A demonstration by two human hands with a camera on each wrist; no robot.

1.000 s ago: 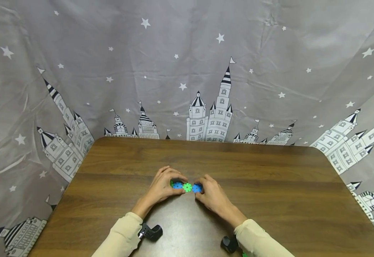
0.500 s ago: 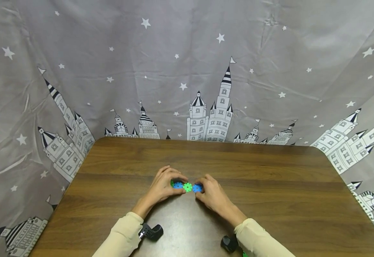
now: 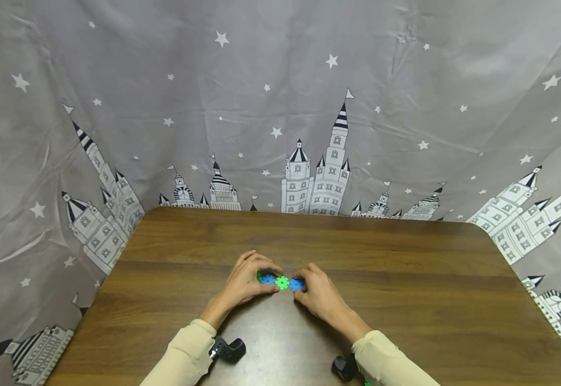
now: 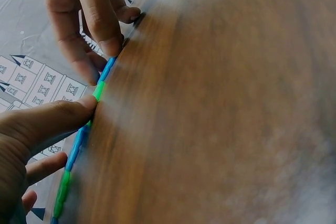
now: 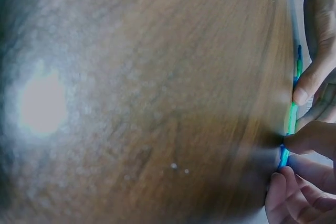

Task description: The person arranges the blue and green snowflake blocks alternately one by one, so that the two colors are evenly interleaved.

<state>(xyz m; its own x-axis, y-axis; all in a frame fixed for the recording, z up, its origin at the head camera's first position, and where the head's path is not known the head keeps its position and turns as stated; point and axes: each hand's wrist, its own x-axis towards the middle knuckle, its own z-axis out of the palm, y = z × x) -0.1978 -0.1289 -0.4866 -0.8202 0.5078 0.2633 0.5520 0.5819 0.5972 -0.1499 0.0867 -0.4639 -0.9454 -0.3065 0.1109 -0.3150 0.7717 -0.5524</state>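
Observation:
Flat notched plastic discs stand in a row low over the table in the head view. My left hand [image 3: 248, 280] pinches a green disc [image 3: 282, 283] between thumb and fingers. To its left, within the arch of that hand, are a blue disc [image 3: 268, 280] and part of another green disc [image 3: 259, 276]. My right hand [image 3: 321, 294] pinches a blue disc [image 3: 297, 284] at the right end, right beside the green one. Edge-on in the left wrist view, the blue disc [image 4: 107, 68] meets the green disc [image 4: 99, 91]; whether their notches interlock I cannot tell.
The wooden table [image 3: 405, 279] reaches back to a grey curtain [image 3: 241, 69] printed with castles and stars. A small green piece [image 3: 367, 383] shows by the right sleeve [image 3: 386, 356] at the front edge of the view. Black wrist cameras [image 3: 229, 349] hang under both forearms.

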